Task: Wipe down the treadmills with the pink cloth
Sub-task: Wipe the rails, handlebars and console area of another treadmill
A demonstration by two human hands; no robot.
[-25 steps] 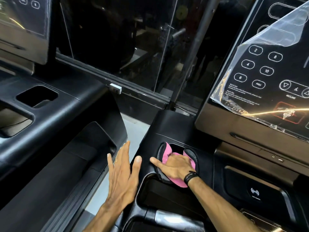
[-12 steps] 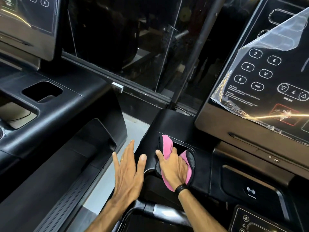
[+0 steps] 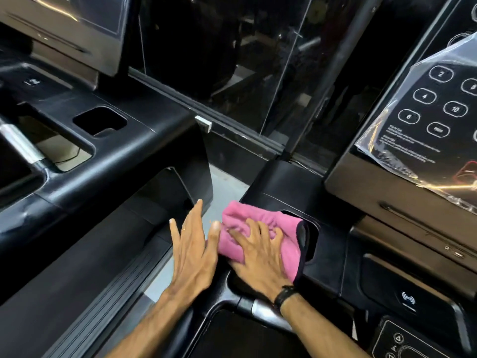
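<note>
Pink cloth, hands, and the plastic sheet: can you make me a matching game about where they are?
Things:
1. pink cloth
2. left hand
3. right hand
4. plastic sheet

Places or states:
A. lies over the number buttons of the console
B. presses down on top of the cloth
C. bunched on the black treadmill ledge, by the cup hole
D. fingers straight, beside the cloth, holding nothing

Pairs: 1-C, 2-D, 3-B, 4-A
</note>
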